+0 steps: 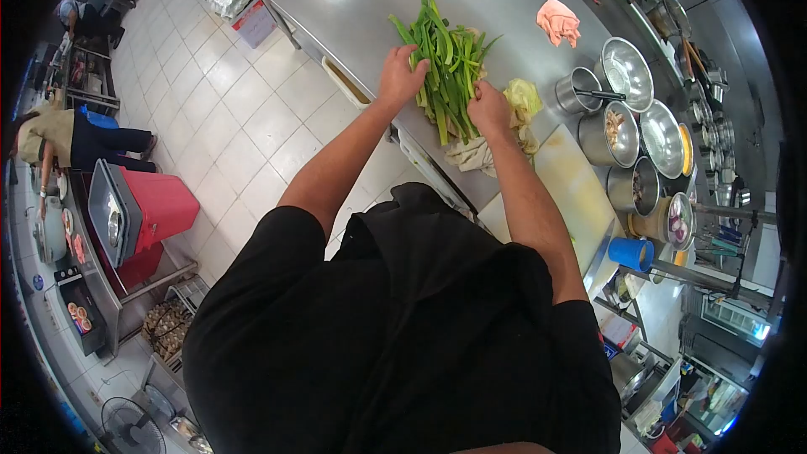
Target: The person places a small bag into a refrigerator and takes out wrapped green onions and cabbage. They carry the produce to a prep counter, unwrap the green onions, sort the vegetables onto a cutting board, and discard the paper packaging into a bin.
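Observation:
A heap of long green onion leaves (pixel 450 67) lies on the steel table in front of me. My left hand (pixel 403 76) is at the heap's left side, its fingers curled over the stalks and its thumb apart. On the other side, my right hand (pixel 489 108) is closed against the leaves in a pinch; exactly which stalks it grips is hidden. Pale green cabbage-like leaves (pixel 524 101) sit just right of that hand. Under the near end of the heap is a crumpled cream cloth (pixel 471 156).
Right of me are a cutting board (pixel 565 176), a knife blade (pixel 601 259), a blue cup (pixel 630 254) and several steel pots (pixel 595 147) and bowls. A pink cloth (pixel 558 23) lies farther back. Red bins (pixel 164 214) and two other people stand at left.

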